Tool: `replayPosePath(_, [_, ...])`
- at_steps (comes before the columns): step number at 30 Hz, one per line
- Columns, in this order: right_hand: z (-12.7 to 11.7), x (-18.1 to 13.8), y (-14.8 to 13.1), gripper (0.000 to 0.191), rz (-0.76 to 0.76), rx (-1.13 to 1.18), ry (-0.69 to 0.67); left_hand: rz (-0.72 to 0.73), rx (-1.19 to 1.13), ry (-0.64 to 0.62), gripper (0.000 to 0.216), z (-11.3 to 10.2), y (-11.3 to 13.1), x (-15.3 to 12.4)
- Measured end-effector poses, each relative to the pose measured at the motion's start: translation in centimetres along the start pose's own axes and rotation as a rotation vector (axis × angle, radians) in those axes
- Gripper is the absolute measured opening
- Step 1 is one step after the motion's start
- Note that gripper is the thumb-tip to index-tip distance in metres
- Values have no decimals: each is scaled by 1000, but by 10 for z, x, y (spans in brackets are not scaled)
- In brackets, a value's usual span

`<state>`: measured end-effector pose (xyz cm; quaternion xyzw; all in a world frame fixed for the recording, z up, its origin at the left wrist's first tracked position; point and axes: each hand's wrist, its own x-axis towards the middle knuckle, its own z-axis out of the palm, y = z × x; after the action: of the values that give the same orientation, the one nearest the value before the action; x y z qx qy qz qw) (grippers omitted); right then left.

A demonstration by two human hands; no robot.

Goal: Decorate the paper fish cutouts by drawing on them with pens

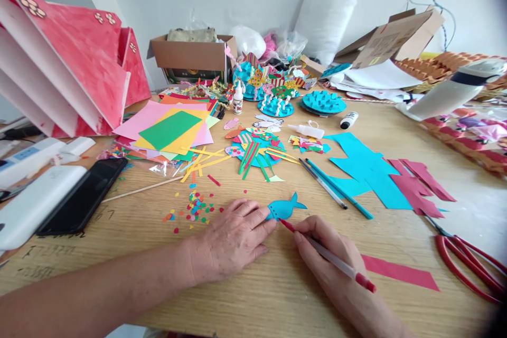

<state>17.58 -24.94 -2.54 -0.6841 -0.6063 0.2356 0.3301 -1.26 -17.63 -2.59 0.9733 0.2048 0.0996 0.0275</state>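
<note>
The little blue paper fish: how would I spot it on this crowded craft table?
On the wooden table, look at the near edge where the two hands meet. The blue paper fish lies flat under the left hand fingertips, with the right hand touching a red pen to it. Unlike the other blue scraps, it has a forked tail.

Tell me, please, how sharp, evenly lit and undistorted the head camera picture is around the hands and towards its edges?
Head view: soft, even daylight, with only faint shadows under the left hand and the right hand; the small blue paper fish and the red-tipped pen are sharp; the wooden table edge bows from wide-angle distortion; the red-handled scissors smear slightly, and the right-hand corners darken.
</note>
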Motion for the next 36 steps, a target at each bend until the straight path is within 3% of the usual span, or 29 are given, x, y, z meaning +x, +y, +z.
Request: replayPosePath(36, [-2, 1, -3, 15, -26, -27, -14, -2, 0, -1, 40, -1, 0, -1])
